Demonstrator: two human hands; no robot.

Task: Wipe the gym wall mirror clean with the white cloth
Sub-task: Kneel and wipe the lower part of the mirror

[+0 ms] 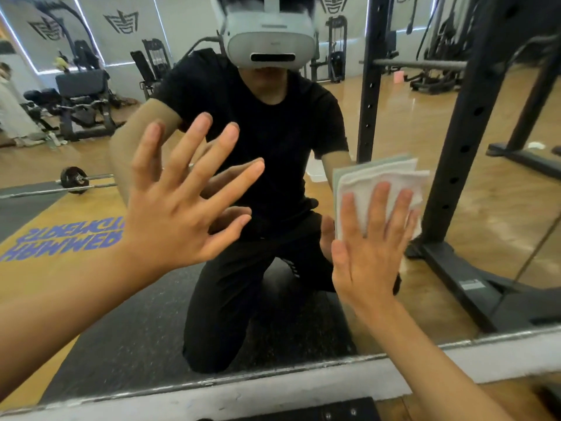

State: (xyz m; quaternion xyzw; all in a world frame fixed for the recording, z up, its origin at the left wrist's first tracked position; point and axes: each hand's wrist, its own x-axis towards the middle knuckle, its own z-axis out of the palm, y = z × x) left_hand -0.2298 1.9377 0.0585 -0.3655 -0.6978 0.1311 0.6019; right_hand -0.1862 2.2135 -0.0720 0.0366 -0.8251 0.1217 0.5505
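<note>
Two bare hands up at a gym wall mirror (394, 117) above a pale sill (273, 390). Reflected in the glass: wooden floor, a barbell (74, 180), a black rack (467, 147). Left hand (179, 202) spread wide, fingers straight, holding nothing. Right hand (370, 247) flat, fingers straight, pressing the folded white cloth (379, 177) onto the glass, lower right.

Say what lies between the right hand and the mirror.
The folded cloth: the right hand presses it flat against the mirror with straight fingers, as the head view shows.
</note>
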